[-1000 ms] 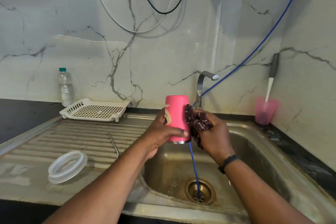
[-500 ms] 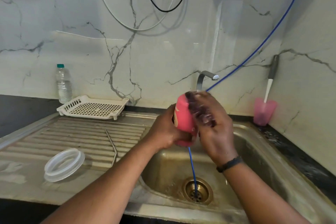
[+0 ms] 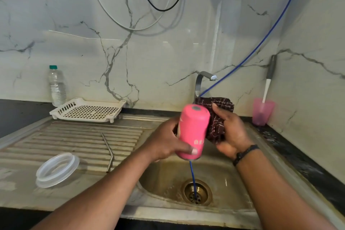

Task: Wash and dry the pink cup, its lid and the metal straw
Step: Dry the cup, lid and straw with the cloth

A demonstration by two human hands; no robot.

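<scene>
The matte pink cylindrical cup is held upside down and tilted over the stainless steel sink basin, its flat base uppermost with a small grey round patch in the middle, and its silvery metal rim just showing at the lower end. Pale markings run along its side near the rim, too blurred to read. The left hand grips the cup round its lower half, thumb curled across the front near the rim. The right hand holds a dark maroon checked cloth bunched in its curled fingers, pressed against the cup's right side. A thin blue hose hangs from above, passes behind the cup and ends in the brass drain. On the ribbed steel draining board to the left lie the bent metal straw and, nearer the front edge, the clear round plastic lid, apart from each other. Farther back stand a white perforated plastic tray and a clear water bottle with a green cap. A translucent pink tumbler holding a white-handled brush sits in the right corner.
</scene>
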